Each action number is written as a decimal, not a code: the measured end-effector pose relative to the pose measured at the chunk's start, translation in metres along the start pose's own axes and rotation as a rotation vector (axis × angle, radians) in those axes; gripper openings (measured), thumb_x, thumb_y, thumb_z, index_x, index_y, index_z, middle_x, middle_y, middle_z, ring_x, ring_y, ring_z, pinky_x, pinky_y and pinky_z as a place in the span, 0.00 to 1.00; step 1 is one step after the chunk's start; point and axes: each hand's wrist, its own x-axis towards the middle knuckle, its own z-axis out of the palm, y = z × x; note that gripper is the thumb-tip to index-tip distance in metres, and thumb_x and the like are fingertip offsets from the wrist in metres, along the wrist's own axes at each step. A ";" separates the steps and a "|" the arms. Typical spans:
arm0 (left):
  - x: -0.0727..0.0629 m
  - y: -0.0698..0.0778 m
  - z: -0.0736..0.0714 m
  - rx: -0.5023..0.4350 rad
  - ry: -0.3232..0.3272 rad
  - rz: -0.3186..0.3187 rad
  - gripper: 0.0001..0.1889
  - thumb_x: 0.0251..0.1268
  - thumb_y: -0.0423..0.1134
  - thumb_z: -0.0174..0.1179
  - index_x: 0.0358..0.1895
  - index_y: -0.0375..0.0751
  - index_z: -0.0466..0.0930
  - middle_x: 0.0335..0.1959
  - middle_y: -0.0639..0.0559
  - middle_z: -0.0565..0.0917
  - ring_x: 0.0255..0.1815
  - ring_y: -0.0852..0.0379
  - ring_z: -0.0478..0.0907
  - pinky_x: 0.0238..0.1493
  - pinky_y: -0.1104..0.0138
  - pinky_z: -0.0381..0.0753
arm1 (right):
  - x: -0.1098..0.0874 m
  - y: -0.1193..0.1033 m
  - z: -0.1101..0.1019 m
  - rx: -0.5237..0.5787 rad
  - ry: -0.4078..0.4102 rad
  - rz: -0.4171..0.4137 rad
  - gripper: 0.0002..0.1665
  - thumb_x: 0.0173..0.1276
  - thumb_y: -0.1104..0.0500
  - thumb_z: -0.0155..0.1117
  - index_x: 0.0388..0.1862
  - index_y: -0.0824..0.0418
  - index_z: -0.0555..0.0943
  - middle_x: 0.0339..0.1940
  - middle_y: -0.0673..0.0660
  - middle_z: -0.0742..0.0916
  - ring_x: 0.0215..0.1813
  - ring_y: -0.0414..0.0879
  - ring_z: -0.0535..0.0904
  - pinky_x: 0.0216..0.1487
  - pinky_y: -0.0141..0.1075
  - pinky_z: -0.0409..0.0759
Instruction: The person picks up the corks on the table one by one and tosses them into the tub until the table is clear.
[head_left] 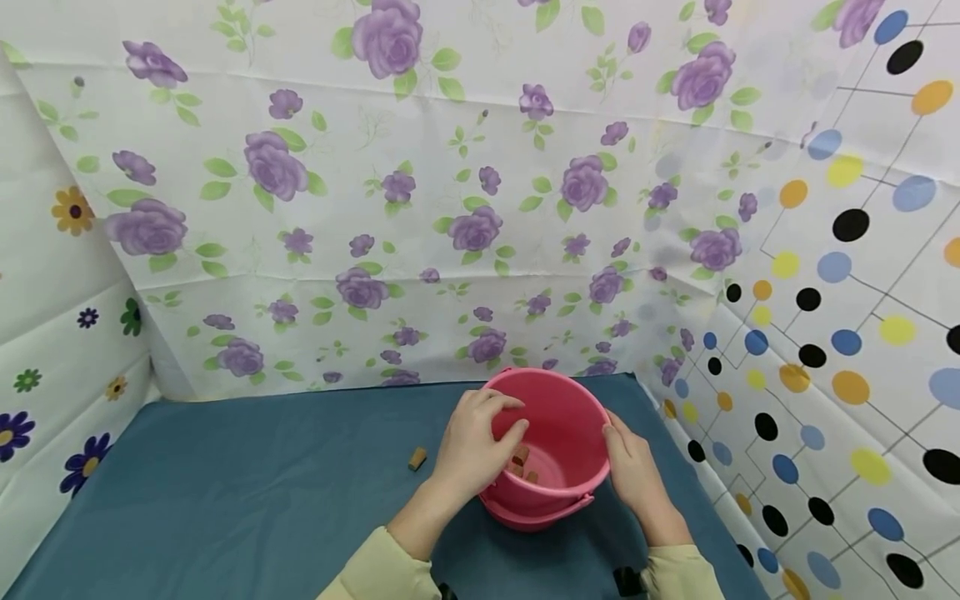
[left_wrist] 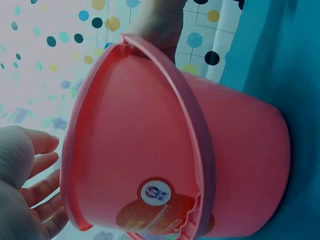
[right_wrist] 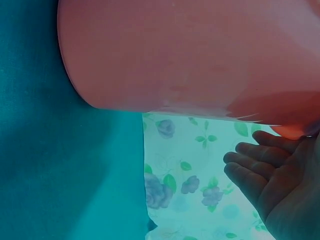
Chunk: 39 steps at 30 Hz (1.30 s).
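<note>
A pink bucket (head_left: 532,500) stands on the blue cloth, with its mouth toward me and its handle (left_wrist: 187,100) hanging down on the near side. Inside lie several small brown blocks (head_left: 520,455), partly hidden by my left hand (head_left: 472,437). That hand hovers at the left rim, fingers loosely bent over the mouth, with nothing in them. In the left wrist view its fingertips come right up to the rim. My right hand (head_left: 633,467) holds the bucket's right rim with the thumb over it, the other fingers stretched along the outside in the right wrist view.
One more small brown block (head_left: 417,458) lies on the blue cloth (head_left: 262,492) left of the bucket. A flowered curtain (head_left: 427,208) rises at the back, and a dotted curtain (head_left: 847,400) stands along the right side.
</note>
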 end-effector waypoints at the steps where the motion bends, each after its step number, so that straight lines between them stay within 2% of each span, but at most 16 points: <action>1: 0.000 -0.001 -0.001 -0.009 0.008 -0.004 0.13 0.71 0.42 0.74 0.55 0.48 0.90 0.53 0.55 0.85 0.56 0.55 0.77 0.50 0.57 0.87 | 0.000 0.000 0.000 -0.001 0.002 0.001 0.33 0.92 0.47 0.38 0.84 0.65 0.65 0.67 0.66 0.85 0.66 0.62 0.83 0.67 0.63 0.78; 7: -0.002 -0.010 -0.009 -0.033 0.059 -0.011 0.13 0.72 0.41 0.73 0.55 0.46 0.90 0.53 0.54 0.85 0.56 0.54 0.77 0.52 0.54 0.86 | 0.001 0.002 0.002 -0.005 0.014 -0.016 0.33 0.92 0.48 0.38 0.84 0.65 0.65 0.66 0.67 0.85 0.66 0.63 0.83 0.67 0.64 0.77; 13: -0.007 -0.022 -0.016 -0.065 0.097 -0.047 0.12 0.72 0.40 0.72 0.54 0.45 0.90 0.51 0.54 0.85 0.55 0.52 0.77 0.53 0.51 0.84 | 0.002 0.003 0.003 0.005 0.012 -0.022 0.33 0.92 0.47 0.38 0.84 0.65 0.65 0.67 0.66 0.85 0.66 0.62 0.83 0.67 0.64 0.78; 18: -0.012 -0.037 -0.019 -0.043 0.131 -0.074 0.10 0.73 0.40 0.72 0.53 0.44 0.91 0.50 0.55 0.85 0.55 0.52 0.78 0.56 0.49 0.82 | 0.000 0.001 0.003 0.009 0.005 -0.011 0.34 0.92 0.47 0.38 0.85 0.65 0.64 0.69 0.67 0.83 0.68 0.63 0.82 0.68 0.64 0.77; 24: -0.021 -0.057 -0.022 -0.008 0.157 -0.115 0.09 0.72 0.39 0.72 0.51 0.45 0.91 0.49 0.53 0.86 0.54 0.47 0.79 0.54 0.48 0.82 | 0.000 0.001 0.004 0.018 0.005 0.002 0.33 0.92 0.47 0.38 0.85 0.65 0.64 0.70 0.67 0.83 0.68 0.63 0.82 0.68 0.63 0.77; 30: -0.031 -0.082 -0.021 0.035 0.146 -0.166 0.09 0.71 0.38 0.73 0.51 0.45 0.91 0.48 0.50 0.87 0.53 0.46 0.80 0.52 0.48 0.82 | -0.001 0.002 0.003 0.019 0.005 0.001 0.34 0.92 0.47 0.37 0.85 0.65 0.64 0.71 0.67 0.82 0.70 0.63 0.80 0.69 0.64 0.75; 34: -0.037 -0.102 -0.018 0.076 0.127 -0.233 0.09 0.71 0.37 0.73 0.51 0.44 0.91 0.47 0.49 0.86 0.51 0.46 0.80 0.51 0.49 0.82 | 0.000 0.004 0.004 0.015 0.011 -0.010 0.34 0.92 0.47 0.37 0.85 0.66 0.64 0.72 0.68 0.81 0.71 0.64 0.79 0.69 0.65 0.75; 39: -0.047 -0.125 -0.015 0.102 0.087 -0.311 0.09 0.71 0.38 0.72 0.51 0.42 0.91 0.46 0.47 0.86 0.52 0.43 0.80 0.54 0.47 0.81 | 0.000 0.004 0.005 0.012 0.020 -0.023 0.34 0.92 0.48 0.37 0.84 0.66 0.65 0.72 0.69 0.81 0.71 0.64 0.79 0.69 0.64 0.75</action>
